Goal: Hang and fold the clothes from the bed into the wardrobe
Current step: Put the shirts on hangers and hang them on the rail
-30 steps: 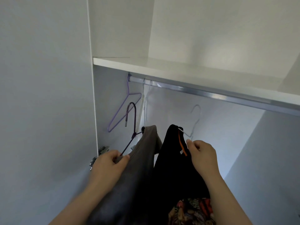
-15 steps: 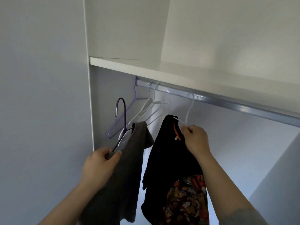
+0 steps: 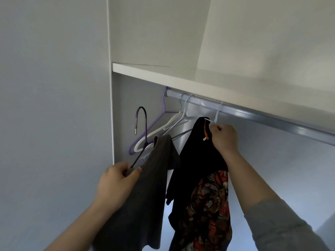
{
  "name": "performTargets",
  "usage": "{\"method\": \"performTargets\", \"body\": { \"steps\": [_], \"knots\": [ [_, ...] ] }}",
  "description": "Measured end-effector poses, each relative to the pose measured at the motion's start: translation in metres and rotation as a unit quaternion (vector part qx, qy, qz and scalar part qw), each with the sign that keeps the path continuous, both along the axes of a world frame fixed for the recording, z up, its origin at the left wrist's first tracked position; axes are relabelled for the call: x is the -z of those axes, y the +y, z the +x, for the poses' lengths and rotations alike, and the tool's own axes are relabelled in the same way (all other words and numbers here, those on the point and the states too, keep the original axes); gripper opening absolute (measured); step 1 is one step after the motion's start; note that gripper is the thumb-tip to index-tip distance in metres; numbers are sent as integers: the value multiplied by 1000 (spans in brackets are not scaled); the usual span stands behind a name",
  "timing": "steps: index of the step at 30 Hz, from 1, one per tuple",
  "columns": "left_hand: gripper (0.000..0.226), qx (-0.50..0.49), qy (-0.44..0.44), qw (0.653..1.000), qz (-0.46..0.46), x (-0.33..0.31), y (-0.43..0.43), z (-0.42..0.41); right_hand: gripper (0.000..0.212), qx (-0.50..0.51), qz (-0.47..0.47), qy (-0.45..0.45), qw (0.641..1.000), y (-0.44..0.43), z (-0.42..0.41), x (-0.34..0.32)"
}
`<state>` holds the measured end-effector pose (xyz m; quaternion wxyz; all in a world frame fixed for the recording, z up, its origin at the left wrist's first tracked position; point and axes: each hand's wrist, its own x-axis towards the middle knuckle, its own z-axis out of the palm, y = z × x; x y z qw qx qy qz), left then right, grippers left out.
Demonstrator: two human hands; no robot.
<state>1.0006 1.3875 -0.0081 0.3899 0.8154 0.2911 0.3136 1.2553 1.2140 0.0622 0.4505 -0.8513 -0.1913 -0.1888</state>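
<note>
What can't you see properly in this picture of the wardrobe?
All in the head view:
- Bottoms of the grey shirt and black shirt: cut off by the lower edge.
- White hanger: only its hook shows; the black shirt and right hand hide the rest.
- Dark hanger: one arm is inside the grey shirt; the left hand covers the other's end.
- Rail top: hidden by the shelf.

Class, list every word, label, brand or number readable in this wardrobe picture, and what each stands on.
Nothing here can be read.
The white tag inside the black shirt collar: too small to read.
The colourful print on the black shirt: no legible words.
</note>
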Motion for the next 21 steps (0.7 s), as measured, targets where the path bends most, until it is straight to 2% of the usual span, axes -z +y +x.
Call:
{"method": "performTargets", "body": {
  "steps": [6, 13, 21],
  "knots": [
    [41, -6, -3, 1000, 10, -3, -1, 1, 48, 21, -2, 46, 999, 9, 16, -2],
    [39, -5, -1, 1000, 16, -3, 0, 1, 54, 21, 21, 104, 994, 17, 20, 10],
    [37, 9, -4, 1000, 6, 0, 9, -4, 55, 36, -32, 120, 992, 14, 17, 35]
  ]
}}
